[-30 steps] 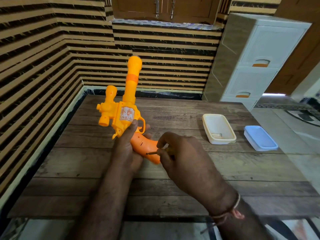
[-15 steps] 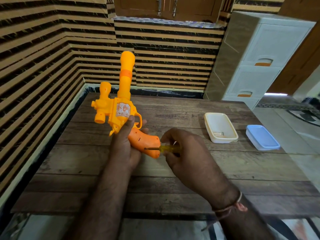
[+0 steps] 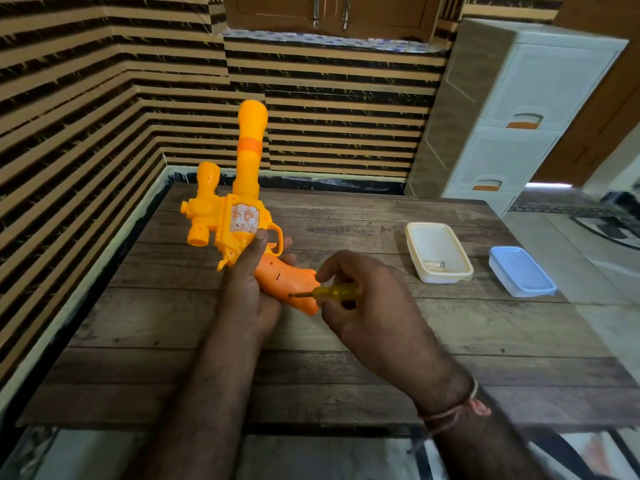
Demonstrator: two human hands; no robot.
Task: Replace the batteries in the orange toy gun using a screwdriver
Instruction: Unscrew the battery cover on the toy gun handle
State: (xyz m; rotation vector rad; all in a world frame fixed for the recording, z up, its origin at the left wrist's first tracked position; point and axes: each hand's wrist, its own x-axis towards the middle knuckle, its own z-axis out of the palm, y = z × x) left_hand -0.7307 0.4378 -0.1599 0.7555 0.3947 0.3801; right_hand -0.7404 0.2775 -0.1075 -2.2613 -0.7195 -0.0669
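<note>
- Desk (image 3: 346, 375): wood-plank surface set into a corner of striped walls; it carries the two containers, and both forearms reach over it so the work sits above it.
- Drawer cabinet (image 3: 512, 109): white plastic unit standing beyond the desk's far right corner, not involved in the step.
- Orange toy gun (image 3: 242, 216): held above the desk with the barrel pointing up, which turns the darker orange grip (image 3: 287, 282) toward the right for tool access.
- Left hand (image 3: 247, 292): clenched round the gun where body meets grip, thumb laid up along the body; judged to steady the toy against the tool's push.
- Right hand (image 3: 367, 303): fingers curled round the screwdriver handle.
- Open cream container (image 3: 438, 252): on the desk right of the hands, with a small item inside, too small to identify; likely a parts tray.
- Blue lid (image 3: 521, 271): lying just beside the container.
- Screwdriver (image 3: 329, 292): yellow translucent handle, shaft roughly level, tip meeting the lower grip; judged to be working the battery-cover screw.
</note>
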